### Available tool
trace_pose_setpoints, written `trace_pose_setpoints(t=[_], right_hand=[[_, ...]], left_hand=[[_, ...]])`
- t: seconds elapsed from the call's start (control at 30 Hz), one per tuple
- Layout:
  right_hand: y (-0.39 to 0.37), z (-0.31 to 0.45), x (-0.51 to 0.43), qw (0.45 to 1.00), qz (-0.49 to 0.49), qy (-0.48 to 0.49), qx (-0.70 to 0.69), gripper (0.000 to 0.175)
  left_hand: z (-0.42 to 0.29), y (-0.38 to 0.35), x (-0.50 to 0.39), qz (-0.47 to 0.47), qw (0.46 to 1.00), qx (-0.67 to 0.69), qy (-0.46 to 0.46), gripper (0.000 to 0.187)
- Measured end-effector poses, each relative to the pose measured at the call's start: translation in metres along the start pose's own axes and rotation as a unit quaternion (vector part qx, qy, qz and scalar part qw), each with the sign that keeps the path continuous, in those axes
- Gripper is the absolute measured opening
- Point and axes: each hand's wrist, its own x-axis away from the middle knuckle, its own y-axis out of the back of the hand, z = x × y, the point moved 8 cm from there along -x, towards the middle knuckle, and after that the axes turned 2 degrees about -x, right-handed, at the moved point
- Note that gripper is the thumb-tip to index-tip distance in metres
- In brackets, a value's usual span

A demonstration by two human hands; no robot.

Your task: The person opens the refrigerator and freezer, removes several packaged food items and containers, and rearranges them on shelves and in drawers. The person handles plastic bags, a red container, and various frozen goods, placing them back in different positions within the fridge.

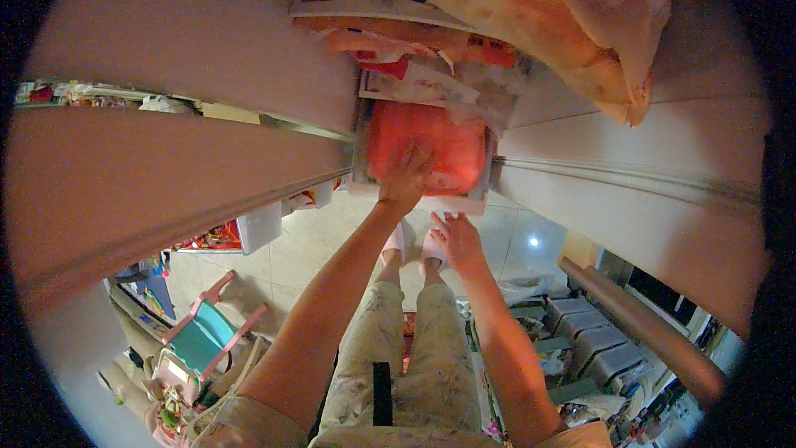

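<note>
A pulled-out drawer [467, 204] or open-topped bin is in front of me at the bottom of a tall cabinet. In it lies a bright red, soft-looking packet or cloth [457, 137], its exact kind blurred. My left hand [407, 174] rests flat on or just over the red item, fingers stretched forward and smeared by motion. Nearer to me, my right hand [457, 239] hovers by the drawer's front edge above my slippers, its fingers loosely bent and apart with nothing between them. Behind the red item are crumpled plastic bags [435, 78].
Above, an orange-tinted bag [559, 25] hangs out at the upper right, near a shelf [385, 15] with red packages. Cabinet panels [186, 155] flank both sides. White bins [258, 230] stand lower left, by a pink and turquoise child's chair [208, 333]. Grey bins [591, 330] line the lower right.
</note>
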Motion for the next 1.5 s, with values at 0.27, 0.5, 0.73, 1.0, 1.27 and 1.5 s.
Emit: trace_pose_setpoints(t=[0.27, 0.5, 0.73, 1.0, 1.27, 1.5], right_hand=[[-0.028, 0.062, -0.075, 0.968, -0.01, 0.002, -0.252, 0.041], [-0.025, 0.082, -0.181, 0.976, 0.142, 0.113, -0.124, 0.032], [-0.027, 0.08, -0.222, 0.947, 0.129, 0.276, 0.1, 0.031], [-0.001, -0.058, -0.046, 0.885, 0.082, 0.02, 0.457, 0.033], [0.262, -0.192, 0.13, 0.923, 0.011, -0.231, 0.307, 0.031], [0.354, -0.138, 0.164, 0.863, 0.022, -0.143, 0.484, 0.028]], left_hand=[[-0.034, 0.048, 0.119, 0.03, 0.989, 0.098, 0.103, 0.043], [-0.03, 0.036, 0.266, 0.185, 0.933, 0.204, 0.232, 0.03], [-0.01, 0.046, 0.308, 0.154, 0.912, 0.231, 0.302, 0.03], [0.03, 0.026, 0.424, 0.137, 0.838, 0.263, 0.458, 0.027], [0.042, -0.006, 0.562, 0.144, 0.76, 0.244, 0.585, 0.028], [0.017, 0.009, 0.557, 0.045, 0.782, 0.245, 0.571, 0.026]])
